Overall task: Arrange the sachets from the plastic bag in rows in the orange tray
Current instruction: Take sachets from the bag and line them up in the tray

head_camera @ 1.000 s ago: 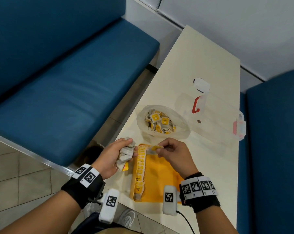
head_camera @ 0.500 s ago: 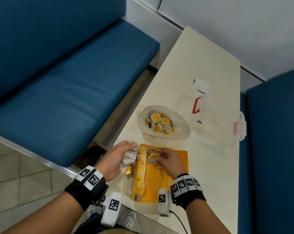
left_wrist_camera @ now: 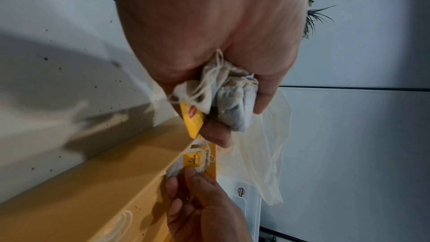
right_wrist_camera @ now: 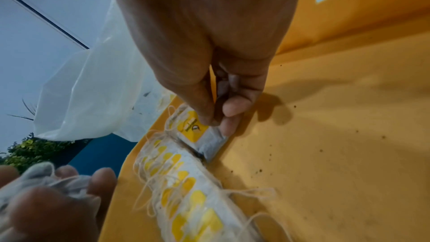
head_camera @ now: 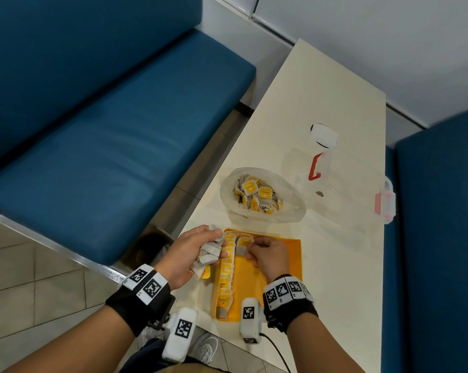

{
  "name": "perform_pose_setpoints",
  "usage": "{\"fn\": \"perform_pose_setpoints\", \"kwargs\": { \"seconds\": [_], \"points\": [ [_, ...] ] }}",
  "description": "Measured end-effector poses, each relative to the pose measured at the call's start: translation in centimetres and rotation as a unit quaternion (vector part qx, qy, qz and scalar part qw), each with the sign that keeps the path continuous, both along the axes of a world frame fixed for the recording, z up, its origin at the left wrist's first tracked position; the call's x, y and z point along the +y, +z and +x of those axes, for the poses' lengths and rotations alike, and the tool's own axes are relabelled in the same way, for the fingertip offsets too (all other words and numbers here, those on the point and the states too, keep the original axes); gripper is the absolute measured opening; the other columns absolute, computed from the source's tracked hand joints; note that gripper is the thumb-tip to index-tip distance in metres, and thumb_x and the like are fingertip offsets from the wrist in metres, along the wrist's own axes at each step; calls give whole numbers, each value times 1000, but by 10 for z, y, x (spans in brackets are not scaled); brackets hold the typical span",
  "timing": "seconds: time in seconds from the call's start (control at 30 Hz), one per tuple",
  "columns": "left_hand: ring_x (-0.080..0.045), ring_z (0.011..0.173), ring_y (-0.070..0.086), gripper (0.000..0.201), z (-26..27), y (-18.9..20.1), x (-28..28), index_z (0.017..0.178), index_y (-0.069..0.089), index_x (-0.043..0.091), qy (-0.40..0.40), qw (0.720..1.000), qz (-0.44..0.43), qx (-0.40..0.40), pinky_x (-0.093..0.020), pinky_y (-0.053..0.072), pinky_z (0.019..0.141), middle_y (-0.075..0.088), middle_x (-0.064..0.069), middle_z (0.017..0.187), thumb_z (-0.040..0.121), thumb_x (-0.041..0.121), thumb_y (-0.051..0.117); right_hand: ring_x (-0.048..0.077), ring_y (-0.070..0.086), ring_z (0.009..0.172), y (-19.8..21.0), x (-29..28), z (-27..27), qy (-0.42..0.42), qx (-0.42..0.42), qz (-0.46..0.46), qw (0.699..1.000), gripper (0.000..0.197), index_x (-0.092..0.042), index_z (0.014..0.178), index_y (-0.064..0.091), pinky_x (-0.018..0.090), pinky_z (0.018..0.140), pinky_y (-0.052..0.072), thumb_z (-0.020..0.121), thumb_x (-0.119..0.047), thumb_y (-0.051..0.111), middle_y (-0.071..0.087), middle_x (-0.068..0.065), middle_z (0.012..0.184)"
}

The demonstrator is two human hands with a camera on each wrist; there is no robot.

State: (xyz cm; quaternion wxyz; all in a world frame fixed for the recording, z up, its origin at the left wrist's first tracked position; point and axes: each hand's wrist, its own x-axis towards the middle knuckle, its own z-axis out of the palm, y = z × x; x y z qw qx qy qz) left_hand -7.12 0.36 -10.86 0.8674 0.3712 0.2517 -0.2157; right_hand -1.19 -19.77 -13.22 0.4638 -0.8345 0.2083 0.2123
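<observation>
The right hand (head_camera: 268, 255) pinches one sachet (right_wrist_camera: 204, 135) between thumb and fingertips (right_wrist_camera: 229, 111), setting it down inside the orange tray (head_camera: 292, 254) at the tray's far end, just beside the finished row (head_camera: 226, 270). That row runs along the tray wall on the thumb side of this hand, strings trailing loosely over it. The left hand (head_camera: 192, 254) hovers just outside that same wall, curled around a bunch of sachets (head_camera: 210, 251), one yellow tag (left_wrist_camera: 192, 120) poking out under its fingers.

To my eye this is the first piece of a second row. Doing it well means standing the sachet snug against the first row, tag facing the same way as its neighbours, and letting go only once it leans steadily. The loose threads look apt to snag on fingers, so a straight lift away from the row seems safer than a sideways drag.

On the palm side of the right hand the tray floor lies bare and broad, dotted with dark specks, so there is plenty of room to fill back toward the wrist. Beyond the fingertips, the tray's far rim sits close, and just past it stands the plastic bag (head_camera: 262, 195), open, with many sachets inside. A clear lidded box (head_camera: 362, 189) sits beyond the bag. The table edge (head_camera: 198, 211) lies near the left hand's knuckles, so a dropped sachet there could fall off.
</observation>
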Motion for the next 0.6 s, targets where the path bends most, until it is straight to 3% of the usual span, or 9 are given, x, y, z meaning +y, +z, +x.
{"fn": "perform_pose_setpoints", "kwargs": {
  "seconds": [0.2, 0.4, 0.6],
  "points": [
    [-27, 80, 69, 20, 1, 1, -1, 104, 64, 9, -8, 1000, 2, -2, -30, 56, 63, 70, -16, 99, 94, 26, 68, 18, 69, 64, 0, 8, 0, -60, -1, 24, 998, 6, -11, 88, 69, 24, 50, 50, 87, -5, 68, 75, 10, 73],
    [-27, 80, 68, 18, 2, 2, -1, 103, 65, 9, -8, 1000, 3, 1, -30, 56, 61, 70, -17, 99, 95, 25, 67, 16, 68, 58, 3, 14, 1, -85, 11, 47, 995, 3, -2, 88, 70, 20, 47, 48, 85, -2, 70, 74, 16, 74],
    [-26, 78, 68, 18, 2, 4, -1, 104, 66, 7, -5, 1000, 0, 3, -29, 57, 61, 71, -16, 97, 96, 23, 66, 21, 68, 61, 7, 15, 2, -106, 33, 99, 989, 10, 7, 94, 69, 23, 48, 50, 84, 5, 68, 72, 20, 74]
  ]
}}
